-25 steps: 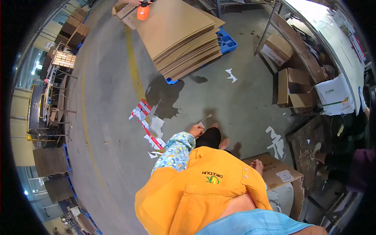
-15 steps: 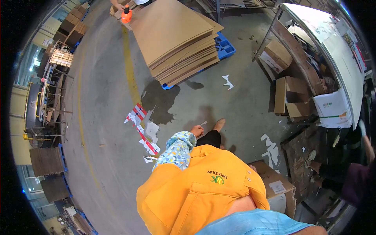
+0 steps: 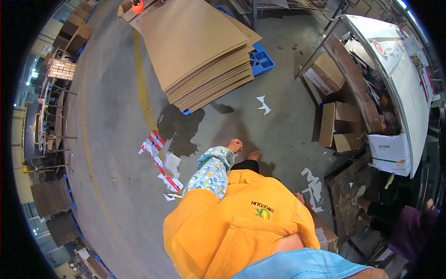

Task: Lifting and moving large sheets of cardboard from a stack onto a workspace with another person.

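My left hand (image 3: pixel 235 146) hangs in front of me, its fingers curled in; whether something small is in them I cannot make out. A patterned light-blue sleeve (image 3: pixel 208 176) covers that forearm. Only a bit of my right hand (image 3: pixel 300 198) shows past the right side of my orange apron (image 3: pixel 246 204), and its fingers are hidden. Neither hand visibly touches anything around it. Ahead lies a tall stack of brown cardboard sheets (image 3: pixel 195 42) on a blue pallet (image 3: pixel 262 61).
Red-and-white scraps (image 3: pixel 160 160) and white paper scraps (image 3: pixel 312 188) litter the floor around a wet patch (image 3: pixel 179 125). At right stand a white-topped table (image 3: pixel 404 69) and an open carton (image 3: pixel 340 125). Another person (image 3: pixel 409 228) is at lower right; an orange-topped bottle (image 3: pixel 138 6) is far off.
The stack and floor scraps sit lower and further left as I step forward. A pale sliver by my left fingers no longer shows. The hand near the orange-topped bottle has left view.
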`<state>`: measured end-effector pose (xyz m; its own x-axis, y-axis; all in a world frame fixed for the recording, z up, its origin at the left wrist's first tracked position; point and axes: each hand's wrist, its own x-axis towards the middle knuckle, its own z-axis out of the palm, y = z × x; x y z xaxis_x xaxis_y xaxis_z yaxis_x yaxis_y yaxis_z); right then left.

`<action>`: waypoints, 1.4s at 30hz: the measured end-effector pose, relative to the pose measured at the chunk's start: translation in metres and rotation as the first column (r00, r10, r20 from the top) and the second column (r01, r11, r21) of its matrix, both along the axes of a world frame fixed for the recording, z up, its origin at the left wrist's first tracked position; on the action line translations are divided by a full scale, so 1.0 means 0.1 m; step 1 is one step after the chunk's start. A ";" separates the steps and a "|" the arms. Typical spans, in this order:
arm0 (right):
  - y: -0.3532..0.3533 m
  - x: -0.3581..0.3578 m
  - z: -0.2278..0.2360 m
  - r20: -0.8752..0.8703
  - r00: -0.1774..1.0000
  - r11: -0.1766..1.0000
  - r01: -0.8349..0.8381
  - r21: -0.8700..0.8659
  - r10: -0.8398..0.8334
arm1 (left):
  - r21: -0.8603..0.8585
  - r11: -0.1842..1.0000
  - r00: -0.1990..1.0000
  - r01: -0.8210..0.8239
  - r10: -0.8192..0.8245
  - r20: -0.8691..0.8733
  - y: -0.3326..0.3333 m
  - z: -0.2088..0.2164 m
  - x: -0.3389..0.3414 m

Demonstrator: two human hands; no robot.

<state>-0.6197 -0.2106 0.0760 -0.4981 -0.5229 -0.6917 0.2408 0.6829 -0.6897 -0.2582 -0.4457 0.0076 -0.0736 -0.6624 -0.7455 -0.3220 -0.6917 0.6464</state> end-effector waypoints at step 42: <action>0.02 -0.53 -0.06 0.044 0.992 0.990 0.113 0.086 -0.117 | 0.000 0.956 0.939 0.294 -0.289 -0.185 -0.46 -0.07 -0.73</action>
<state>-0.6731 -0.2087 0.0703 -0.5159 -0.4036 -0.7556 0.3535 0.7032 -0.6169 -0.3314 -0.4914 0.0007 -0.3954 -0.5712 -0.7193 -0.3918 -0.6034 0.6946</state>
